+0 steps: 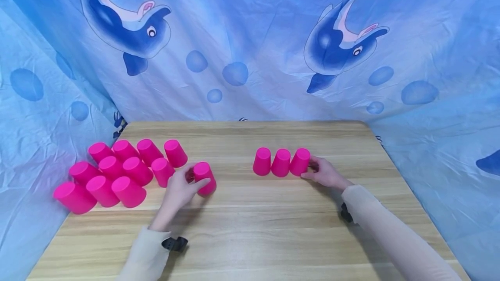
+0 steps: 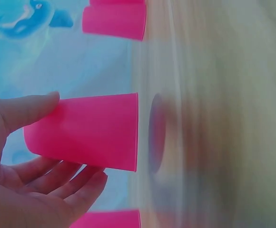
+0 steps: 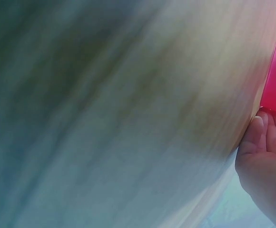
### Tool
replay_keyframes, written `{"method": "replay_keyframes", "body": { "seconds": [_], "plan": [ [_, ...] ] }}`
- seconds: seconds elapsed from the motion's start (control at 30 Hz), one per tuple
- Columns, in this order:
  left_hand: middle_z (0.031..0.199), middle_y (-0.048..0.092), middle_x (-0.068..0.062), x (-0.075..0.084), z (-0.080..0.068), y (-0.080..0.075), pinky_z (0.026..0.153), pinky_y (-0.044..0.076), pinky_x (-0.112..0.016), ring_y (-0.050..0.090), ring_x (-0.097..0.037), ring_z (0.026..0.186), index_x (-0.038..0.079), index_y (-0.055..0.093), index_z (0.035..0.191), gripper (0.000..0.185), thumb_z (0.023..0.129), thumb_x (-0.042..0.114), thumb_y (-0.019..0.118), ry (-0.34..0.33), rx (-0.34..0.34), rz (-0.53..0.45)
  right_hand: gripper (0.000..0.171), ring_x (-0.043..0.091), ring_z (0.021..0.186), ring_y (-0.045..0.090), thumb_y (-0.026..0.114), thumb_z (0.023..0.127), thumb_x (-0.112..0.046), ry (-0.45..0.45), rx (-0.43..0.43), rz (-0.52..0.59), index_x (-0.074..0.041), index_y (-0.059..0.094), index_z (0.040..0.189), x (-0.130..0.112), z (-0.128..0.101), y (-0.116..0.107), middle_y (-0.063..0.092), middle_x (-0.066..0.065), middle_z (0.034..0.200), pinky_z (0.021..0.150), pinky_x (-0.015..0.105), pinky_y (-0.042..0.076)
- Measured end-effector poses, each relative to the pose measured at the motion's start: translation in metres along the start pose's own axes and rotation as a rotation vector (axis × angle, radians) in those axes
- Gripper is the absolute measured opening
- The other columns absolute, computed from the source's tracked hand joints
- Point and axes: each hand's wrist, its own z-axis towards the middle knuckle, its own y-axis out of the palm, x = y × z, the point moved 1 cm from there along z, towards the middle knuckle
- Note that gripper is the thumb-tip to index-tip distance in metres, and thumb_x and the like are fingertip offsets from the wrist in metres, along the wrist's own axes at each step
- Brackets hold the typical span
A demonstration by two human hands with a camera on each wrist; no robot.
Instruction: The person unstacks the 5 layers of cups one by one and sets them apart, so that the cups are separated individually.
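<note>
My left hand (image 1: pixel 182 189) grips a pink cup (image 1: pixel 205 178) between thumb and fingers, upside down. In the left wrist view this cup (image 2: pixel 88 130) hangs just above the table, its rim apart from its dark reflection. Right of the middle, three upside-down pink cups stand in a row: a left cup (image 1: pixel 262 161), a middle cup (image 1: pixel 281 163) and a right cup (image 1: pixel 300 162). My right hand (image 1: pixel 325 172) holds the right cup by its side, thumb in front. The right wrist view shows only part of that cup (image 3: pixel 275 92) at its edge, beside the fingers.
Several more upside-down pink cups, among them a near-left cup (image 1: pixel 75 197) and a back cup (image 1: pixel 175 154), stand in rows on the table's left side. The wooden table (image 1: pixel 250 237) meets a blue dolphin-print curtain (image 1: pixel 265 94) at the back and sides.
</note>
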Motion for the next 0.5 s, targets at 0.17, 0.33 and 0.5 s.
{"method": "replay_keyframes", "body": {
  "seconds": [0.17,0.33,0.5],
  "plan": [
    [0.118,0.06,-0.014,-0.014,-0.015,-0.017,0.09,0.048,-0.046,0.058,-0.033,0.109,0.008,0.055,0.13,0.063,0.079,0.033,0.079,-0.018,0.021,0.012,0.061,0.034,0.118,0.052,0.078,0.081,-0.016,-0.003,0.007,0.003,-0.002,0.05,0.134,-0.001,0.0,0.001,0.056,0.015,0.129,0.098,0.05,0.041],
    [0.118,0.06,-0.015,-0.023,-0.028,-0.028,0.089,0.049,-0.047,0.057,-0.034,0.109,0.007,0.055,0.126,0.062,0.078,0.038,0.079,-0.043,0.04,0.009,0.061,0.034,0.118,0.052,0.077,0.082,-0.017,-0.018,0.0,-0.001,-0.002,0.05,0.134,-0.001,0.0,0.002,0.055,0.016,0.129,0.098,0.049,0.041],
    [0.118,0.06,-0.017,-0.031,-0.037,-0.038,0.087,0.051,-0.045,0.058,-0.035,0.107,0.007,0.054,0.128,0.065,0.079,0.041,0.078,-0.075,0.087,0.04,0.062,0.034,0.118,0.052,0.078,0.081,-0.018,-0.025,0.001,-0.003,-0.002,0.05,0.134,0.001,0.0,0.002,0.055,0.015,0.129,0.098,0.049,0.041]
  ]
}}
